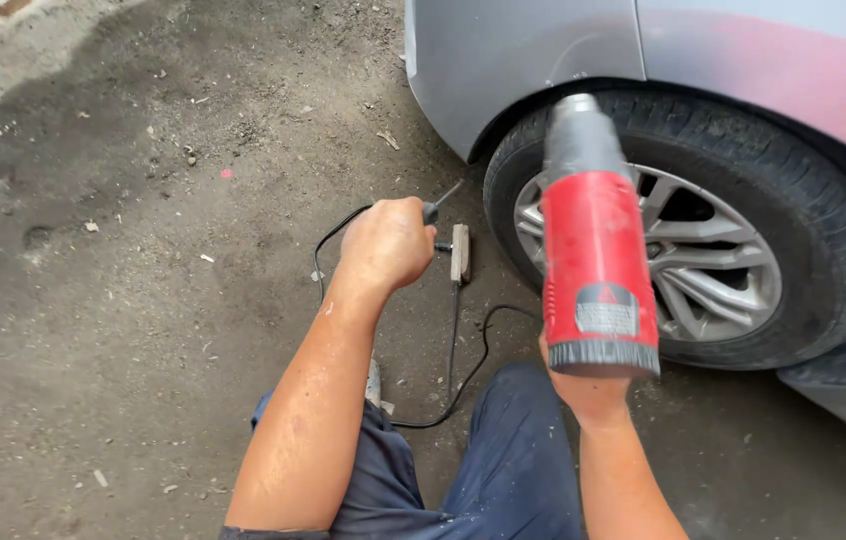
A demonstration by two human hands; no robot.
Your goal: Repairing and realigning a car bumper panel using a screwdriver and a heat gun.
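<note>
Right hand point(593, 385) mostly hidden behind the red heat gun point(595, 250); grip can't be seen. Left hand point(388, 243) covers the plug point(430, 212) beside the socket block point(460, 252). Car body point(743, 50) above the wheel point(693, 235) cut off by frame edge.

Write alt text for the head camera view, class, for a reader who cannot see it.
A person's right hand holds up a red heat gun pointed toward a silver car by its wheel. The left hand grips a plug at a socket block on the dirty ground, with a black cord trailing by the knees.
</note>
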